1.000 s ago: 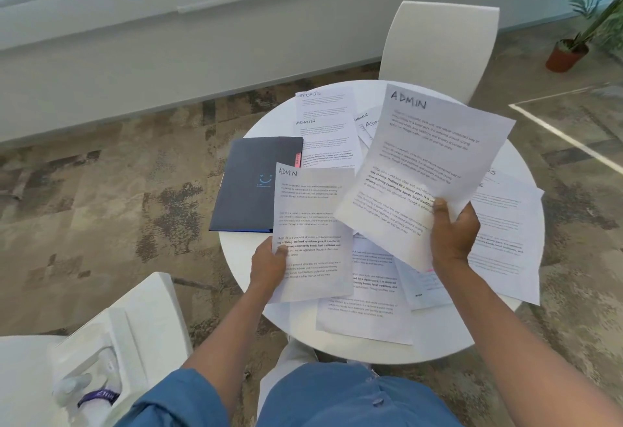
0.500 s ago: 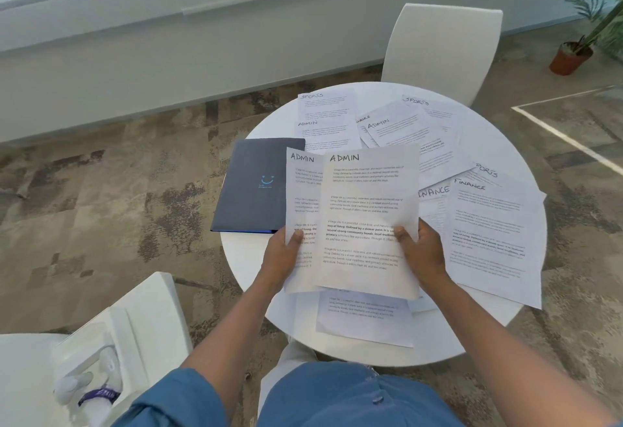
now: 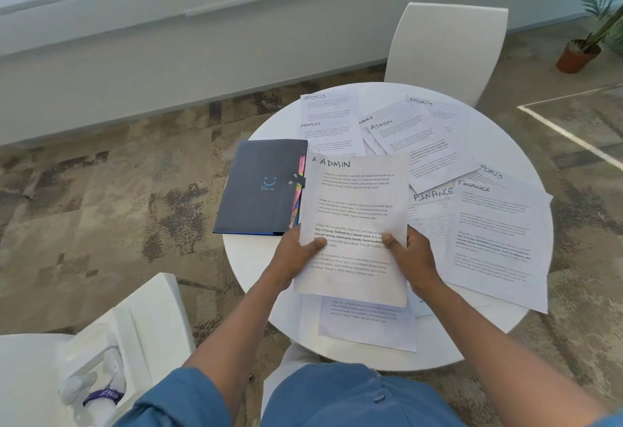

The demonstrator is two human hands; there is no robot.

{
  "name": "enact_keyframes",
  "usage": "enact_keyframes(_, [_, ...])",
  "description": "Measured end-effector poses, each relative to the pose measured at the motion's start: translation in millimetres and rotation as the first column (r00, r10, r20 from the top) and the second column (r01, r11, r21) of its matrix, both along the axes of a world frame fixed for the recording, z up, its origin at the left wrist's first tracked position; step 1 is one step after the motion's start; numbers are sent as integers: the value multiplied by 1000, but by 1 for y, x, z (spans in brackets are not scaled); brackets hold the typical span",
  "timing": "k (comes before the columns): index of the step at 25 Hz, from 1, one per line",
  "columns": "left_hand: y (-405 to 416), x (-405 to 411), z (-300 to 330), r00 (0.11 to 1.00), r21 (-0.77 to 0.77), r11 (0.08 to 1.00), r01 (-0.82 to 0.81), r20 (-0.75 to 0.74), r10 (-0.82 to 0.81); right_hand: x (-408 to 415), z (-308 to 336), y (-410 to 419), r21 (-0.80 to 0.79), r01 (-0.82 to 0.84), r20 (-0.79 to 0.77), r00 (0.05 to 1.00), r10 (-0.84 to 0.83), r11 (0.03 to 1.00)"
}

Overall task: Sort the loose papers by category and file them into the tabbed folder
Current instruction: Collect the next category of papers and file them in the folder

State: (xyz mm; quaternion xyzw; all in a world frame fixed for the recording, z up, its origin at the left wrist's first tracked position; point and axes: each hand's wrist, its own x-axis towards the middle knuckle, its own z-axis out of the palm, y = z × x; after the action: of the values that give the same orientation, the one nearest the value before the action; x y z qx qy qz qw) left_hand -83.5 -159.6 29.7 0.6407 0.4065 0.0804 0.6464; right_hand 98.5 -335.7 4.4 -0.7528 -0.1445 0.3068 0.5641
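Two sheets headed ADMIN (image 3: 354,204) are stacked almost flush above the round white table (image 3: 256,258). My left hand (image 3: 296,254) grips their left edge and my right hand (image 3: 409,258) grips their right edge. A dark closed tabbed folder (image 3: 259,187) with coloured tabs at its right side lies on the table's left, just left of the held sheets. Loose papers lie spread over the table: another ADMIN sheet (image 3: 330,136), a SPORTS sheet (image 3: 328,106), an ADMIN sheet (image 3: 418,146) near the middle, and FINANCE sheets (image 3: 495,241) at the right.
A white chair (image 3: 445,52) stands behind the table. Another white seat (image 3: 148,318) with a white case on it is at lower left. One sheet (image 3: 367,325) lies near the table's front edge. A potted plant (image 3: 578,55) is at far right.
My right hand brought its ADMIN sheet down and left onto the ADMIN sheet in my left hand. The two now overlap almost fully, held by both hands.
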Motion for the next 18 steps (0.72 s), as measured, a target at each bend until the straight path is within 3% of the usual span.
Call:
enact_keyframes(8, [-3, 2, 3, 1000, -61, 998, 18, 8, -17, 2, -1, 1, 34, -19, -153, 988, 24, 999])
enact_keyframes(18, [-6, -2, 6, 997, -241, 970, 24, 79, -5, 5, -11, -10, 115, -183, -457, 863, 216, 976])
